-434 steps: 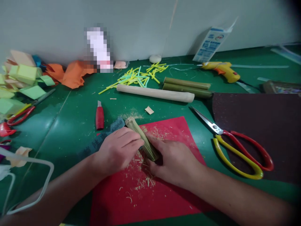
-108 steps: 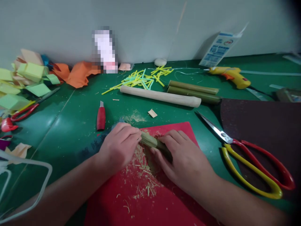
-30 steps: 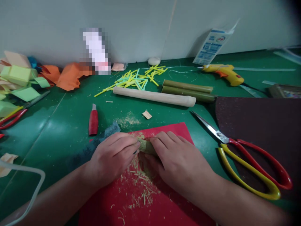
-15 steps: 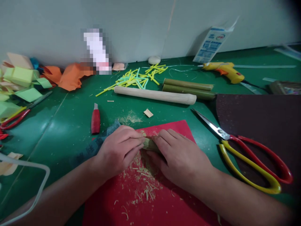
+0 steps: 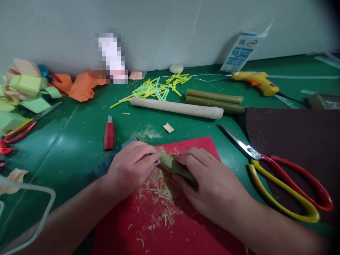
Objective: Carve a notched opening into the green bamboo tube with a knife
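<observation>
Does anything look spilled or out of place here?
Yes: pale shavings litter the red sheet near the bamboo piece in the right hand. A dusting lies past the sheet's far edge, on the green table, as if spilled. A red-handled knife lies nearby, blade exposed.

The left forearm (image 5: 71, 212) and right forearm (image 5: 273, 223), both bare, are extended inward from the lower corners. The left hand (image 5: 134, 164) is turned back-upward, its fingers bent together. The right hand (image 5: 209, 173) is curled, thumb set apart from fingers. A narrow gap is left between the hands.
</observation>
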A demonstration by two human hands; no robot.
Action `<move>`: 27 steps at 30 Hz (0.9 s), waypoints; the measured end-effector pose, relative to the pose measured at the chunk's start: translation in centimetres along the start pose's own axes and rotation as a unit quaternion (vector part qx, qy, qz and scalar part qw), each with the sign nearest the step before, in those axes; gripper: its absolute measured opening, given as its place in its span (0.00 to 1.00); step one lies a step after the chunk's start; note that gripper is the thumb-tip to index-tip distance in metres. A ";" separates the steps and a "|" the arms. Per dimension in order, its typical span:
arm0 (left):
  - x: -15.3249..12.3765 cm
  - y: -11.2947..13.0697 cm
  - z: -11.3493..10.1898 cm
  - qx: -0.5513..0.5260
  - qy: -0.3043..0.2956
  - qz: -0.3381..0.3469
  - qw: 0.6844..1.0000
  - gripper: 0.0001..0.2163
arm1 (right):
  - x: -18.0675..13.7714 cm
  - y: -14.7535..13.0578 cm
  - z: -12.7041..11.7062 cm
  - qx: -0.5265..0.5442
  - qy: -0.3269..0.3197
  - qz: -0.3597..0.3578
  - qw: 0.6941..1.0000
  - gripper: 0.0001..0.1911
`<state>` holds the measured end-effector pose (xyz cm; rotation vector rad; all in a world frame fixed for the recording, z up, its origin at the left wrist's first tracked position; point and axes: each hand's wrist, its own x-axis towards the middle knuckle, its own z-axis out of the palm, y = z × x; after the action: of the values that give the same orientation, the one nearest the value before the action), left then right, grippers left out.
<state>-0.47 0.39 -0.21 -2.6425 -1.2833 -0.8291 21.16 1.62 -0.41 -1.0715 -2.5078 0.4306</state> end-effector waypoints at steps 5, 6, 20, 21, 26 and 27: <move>-0.4 0.4 -0.4 0.014 0.008 -0.041 0.999 0.08 | 0.4 -0.2 0.7 0.016 0.006 0.030 0.999 0.07; -0.5 0.3 -0.4 0.013 0.009 -0.046 0.999 0.08 | 0.4 -0.2 0.8 0.018 0.006 0.033 0.999 0.08; -0.8 0.3 -0.1 0.015 -0.032 -0.057 0.998 0.10 | 0.5 -0.5 0.8 0.010 0.020 0.022 1.000 0.09; -0.8 0.4 -0.2 0.024 -0.034 -0.063 0.997 0.10 | 0.5 -0.5 0.8 0.008 0.021 0.022 1.000 0.09; -0.3 1.0 0.2 0.008 -0.025 -0.052 0.998 0.07 | 0.8 -0.7 0.7 -0.006 0.018 0.018 1.000 0.08; -0.2 1.0 0.3 0.001 -0.025 -0.043 0.999 0.07 | 0.8 -0.8 0.7 -0.008 0.018 0.016 1.000 0.08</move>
<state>0.36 -0.33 -0.44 -2.6381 -1.4189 -0.7763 19.85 1.61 -0.48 -1.1176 -2.4690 0.3981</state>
